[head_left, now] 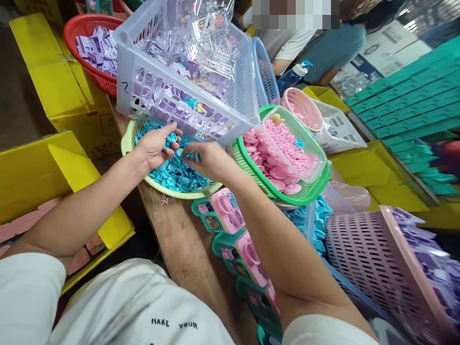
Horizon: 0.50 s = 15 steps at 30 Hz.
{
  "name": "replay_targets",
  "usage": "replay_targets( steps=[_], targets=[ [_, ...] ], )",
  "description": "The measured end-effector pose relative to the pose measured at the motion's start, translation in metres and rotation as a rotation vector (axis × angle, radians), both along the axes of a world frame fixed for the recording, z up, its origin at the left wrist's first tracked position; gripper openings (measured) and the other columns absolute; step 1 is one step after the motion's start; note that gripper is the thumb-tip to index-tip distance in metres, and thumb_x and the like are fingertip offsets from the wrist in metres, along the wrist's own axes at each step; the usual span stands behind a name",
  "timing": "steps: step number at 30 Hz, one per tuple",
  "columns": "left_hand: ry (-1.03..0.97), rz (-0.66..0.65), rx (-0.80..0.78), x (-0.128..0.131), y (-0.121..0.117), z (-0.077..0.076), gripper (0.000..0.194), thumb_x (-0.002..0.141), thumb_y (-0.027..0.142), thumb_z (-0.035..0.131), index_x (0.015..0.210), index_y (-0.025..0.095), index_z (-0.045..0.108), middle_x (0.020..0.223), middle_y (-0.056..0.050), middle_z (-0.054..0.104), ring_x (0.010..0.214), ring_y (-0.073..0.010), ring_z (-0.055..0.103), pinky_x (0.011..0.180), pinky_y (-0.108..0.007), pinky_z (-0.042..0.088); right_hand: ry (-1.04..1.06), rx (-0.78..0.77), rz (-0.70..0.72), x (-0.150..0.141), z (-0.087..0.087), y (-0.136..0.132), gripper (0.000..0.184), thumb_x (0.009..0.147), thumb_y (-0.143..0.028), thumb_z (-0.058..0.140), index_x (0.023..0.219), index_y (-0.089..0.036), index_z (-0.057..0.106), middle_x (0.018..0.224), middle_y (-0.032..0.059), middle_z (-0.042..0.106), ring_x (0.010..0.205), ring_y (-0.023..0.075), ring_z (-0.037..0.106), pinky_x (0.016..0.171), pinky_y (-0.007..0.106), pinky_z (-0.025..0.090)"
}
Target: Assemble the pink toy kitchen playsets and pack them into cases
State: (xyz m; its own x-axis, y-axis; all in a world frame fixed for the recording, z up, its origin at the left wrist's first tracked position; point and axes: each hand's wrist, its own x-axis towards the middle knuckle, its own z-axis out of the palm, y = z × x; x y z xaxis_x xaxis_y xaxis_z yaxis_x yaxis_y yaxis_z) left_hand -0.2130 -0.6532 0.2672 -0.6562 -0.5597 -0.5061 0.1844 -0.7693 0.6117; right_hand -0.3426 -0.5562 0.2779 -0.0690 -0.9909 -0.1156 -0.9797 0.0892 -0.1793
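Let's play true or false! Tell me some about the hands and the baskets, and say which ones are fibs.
1. The left hand and right hand are both over the blue pieces. True.
2. The red basket is full of green pieces. False: the red basket holds purple pieces.
3. A clear tub sits on top of the green basket. True.
4. The left hand has nothing in it. False: it has a blue piece.
5. The big pink basket at the right holds purple pieces. True.
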Motion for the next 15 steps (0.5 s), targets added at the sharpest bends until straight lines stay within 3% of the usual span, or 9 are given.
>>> replay_targets(
  steps=[3,5,7,9,11,15],
  targets=[
    [-0.012,0.027,-0.023,0.0,0.002,0.004,0.03,0.097,0.026,0.061,0.072,0.012,0.057,0.057,0.0,0.056,0.039,-0.0029,0.047,0.034,-0.009,0.027,0.222,0.229,0.078,-0.001,-0.016,0.0,0.032,0.091,-0.022,0.058,0.12,-0.022,0.069,0.111,0.0117,0.073,0.096,0.0264,0.067,0.07,0.029,0.041],
    [-0.023,0.035,-0.036,0.0,0.003,0.005,0.029,0.097,0.025,0.061,0.072,0.012,0.057,0.058,-0.001,0.058,0.04,-0.0035,0.05,0.034,-0.01,0.028,0.262,0.244,0.087,-0.003,-0.024,-0.001,0.03,0.093,-0.023,0.056,0.119,-0.02,0.069,0.114,0.0145,0.071,0.096,0.0277,0.067,0.068,0.029,0.04],
    [-0.033,0.032,-0.047,0.0,0.004,0.003,0.03,0.098,0.024,0.059,0.071,0.011,0.057,0.058,-0.001,0.058,0.04,-0.0039,0.05,0.034,-0.01,0.029,0.143,0.181,0.074,-0.006,-0.027,-0.002,0.024,0.093,-0.024,0.056,0.109,-0.016,0.071,0.109,0.0141,0.072,0.094,0.0259,0.066,0.069,0.029,0.04],
    [-0.039,0.022,-0.057,0.0,0.003,0.002,0.031,0.099,0.024,0.056,0.071,0.011,0.058,0.056,0.0,0.056,0.039,-0.0041,0.05,0.034,-0.011,0.029,-0.135,0.077,0.018,-0.011,-0.027,0.0,0.017,0.092,-0.027,0.058,0.094,-0.014,0.069,0.092,0.009,0.07,0.085,0.0211,0.063,0.07,0.028,0.04],
    [-0.041,0.012,-0.06,0.0,0.003,0.001,0.031,0.099,0.024,0.056,0.071,0.011,0.058,0.055,0.0,0.055,0.039,-0.0044,0.05,0.034,-0.011,0.029,-0.553,0.0,-0.113,-0.015,-0.024,0.003,0.021,0.089,-0.035,0.06,0.08,-0.016,0.061,0.074,0.0019,0.062,0.072,0.0157,0.057,0.065,0.025,0.04],
    [-0.038,0.005,-0.048,-0.001,0.002,0.001,0.026,0.095,0.025,0.064,0.073,0.012,0.059,0.055,0.0,0.056,0.039,-0.0049,0.049,0.034,-0.011,0.029,-1.338,0.08,-0.405,-0.017,-0.016,0.012,0.025,0.08,-0.041,0.063,0.079,-0.02,0.05,0.073,-0.0007,0.058,0.063,0.0123,0.055,0.049,0.019,0.035]
  ],
)
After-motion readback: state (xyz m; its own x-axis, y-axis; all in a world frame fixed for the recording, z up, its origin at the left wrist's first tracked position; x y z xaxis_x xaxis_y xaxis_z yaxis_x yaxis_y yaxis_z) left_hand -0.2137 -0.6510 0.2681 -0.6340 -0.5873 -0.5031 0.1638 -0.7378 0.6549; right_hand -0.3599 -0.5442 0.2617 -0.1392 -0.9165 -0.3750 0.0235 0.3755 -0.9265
